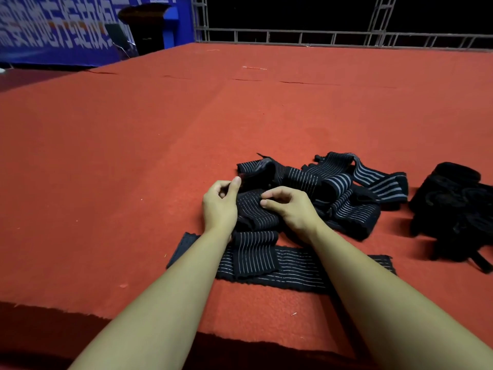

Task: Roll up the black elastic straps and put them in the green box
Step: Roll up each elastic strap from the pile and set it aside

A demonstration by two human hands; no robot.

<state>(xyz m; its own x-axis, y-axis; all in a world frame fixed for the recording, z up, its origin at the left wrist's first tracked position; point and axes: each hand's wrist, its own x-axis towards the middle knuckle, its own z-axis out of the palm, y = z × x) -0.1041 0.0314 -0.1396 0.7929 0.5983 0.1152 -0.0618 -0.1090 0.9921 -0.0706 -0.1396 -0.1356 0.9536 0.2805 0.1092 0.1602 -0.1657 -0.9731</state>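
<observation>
Both hands work at the near edge of a tangled heap of black elastic straps with thin grey stripes (pixel 328 193), a little right of the frame's centre on the red felt-covered surface (pixel 133 156). The left hand (pixel 220 206) has its fingers curled and thumb raised beside a partly bunched strap (pixel 253 212); whether it pinches the cloth I cannot tell. The right hand (pixel 289 209) pinches that strap's top edge. Just below the wrists, one flat strap (pixel 293 265) lies lengthwise left to right across the frame, equally near both hands. No green box shows. A dark bag-like bundle (pixel 453 209) sits at right.
</observation>
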